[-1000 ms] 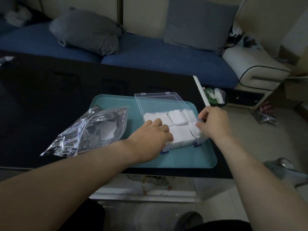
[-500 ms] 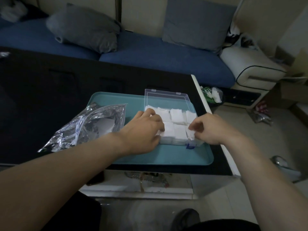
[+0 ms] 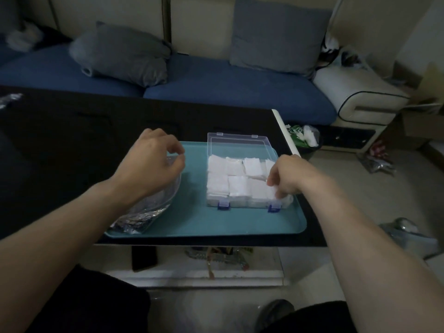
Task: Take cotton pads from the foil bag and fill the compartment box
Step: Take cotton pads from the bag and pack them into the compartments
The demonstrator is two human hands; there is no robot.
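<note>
Cotton pads (image 3: 236, 177), white squares, fill clear plastic compartment box (image 3: 242, 174) | black desk (image 3: 72, 131) | teal tray (image 3: 240, 222) | crinkled silver foil bag (image 3: 149, 205) under left hand (image 3: 150, 162), fingers loosely curled, empty | right hand (image 3: 287, 177) pinches corner pad

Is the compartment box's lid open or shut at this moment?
Open. The clear lid stands up behind the compartment box, and the white cotton pads lie uncovered.

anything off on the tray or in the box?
Nothing spilled or damaged. The compartment box sits square on the teal tray, lid open, cotton pads heaped slightly proud of the dividers. The foil bag overhangs the tray's near-left edge, crumpled.
</note>
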